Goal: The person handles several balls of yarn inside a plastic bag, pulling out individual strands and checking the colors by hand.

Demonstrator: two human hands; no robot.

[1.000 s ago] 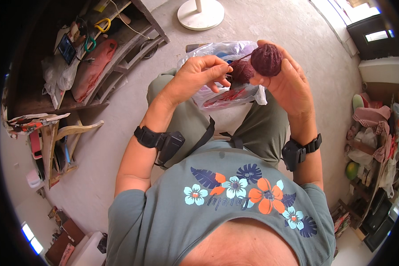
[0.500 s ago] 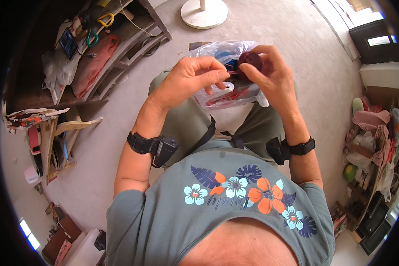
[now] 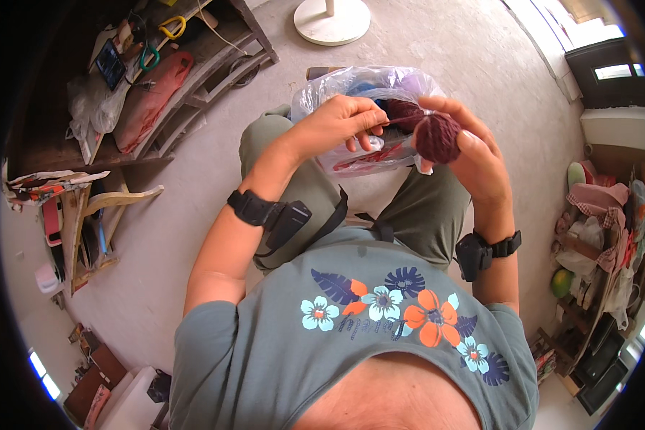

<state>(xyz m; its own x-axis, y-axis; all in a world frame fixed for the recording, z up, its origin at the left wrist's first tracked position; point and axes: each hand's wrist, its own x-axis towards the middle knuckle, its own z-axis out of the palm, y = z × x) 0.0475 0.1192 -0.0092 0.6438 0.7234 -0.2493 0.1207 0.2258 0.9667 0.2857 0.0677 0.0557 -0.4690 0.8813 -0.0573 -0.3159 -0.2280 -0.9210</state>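
Note:
My right hand [image 3: 486,161] holds a dark maroon ball of yarn [image 3: 438,138], with the thumb on its near side and the fingers curled over the far side. More maroon yarn [image 3: 404,115] shows just left of the ball. My left hand [image 3: 344,123] is pinched, thumb against fingers, on a strand of the yarn close to this darker bunch. Below both hands, between my knees, lies a clear plastic bag [image 3: 322,89] with blue, lilac and red things inside. Its contents are partly hidden by my hands.
A wooden shelf unit [image 3: 215,75] at the far left bears scissors [image 3: 149,59], a phone [image 3: 110,68] and a red bag [image 3: 154,100]. A white round stand base [image 3: 332,23] stands ahead on the floor. Cluttered shelves [image 3: 595,244] line the right side.
My right hand has turned and moved right and nearer with the yarn ball, showing more of it. My left hand has shifted slightly right, still pinched on the strand.

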